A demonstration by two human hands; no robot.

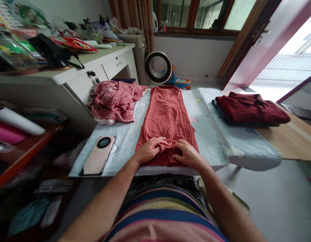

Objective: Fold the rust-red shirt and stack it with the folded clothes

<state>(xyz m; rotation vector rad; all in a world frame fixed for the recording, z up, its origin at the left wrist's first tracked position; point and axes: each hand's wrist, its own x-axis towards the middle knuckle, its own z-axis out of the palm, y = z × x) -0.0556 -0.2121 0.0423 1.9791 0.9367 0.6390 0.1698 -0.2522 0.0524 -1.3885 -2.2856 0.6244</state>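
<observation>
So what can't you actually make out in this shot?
- Head view: the near hem of the rust-red garment lies under the left hand and right hand.
- The left fingers curl into the cloth, so their tips are hidden.
- What lies under the folded dark red garment is mostly covered by it.
- The phone lies face down; its screen is unseen.
- Desk clutter is cut off by the frame edge.
</observation>
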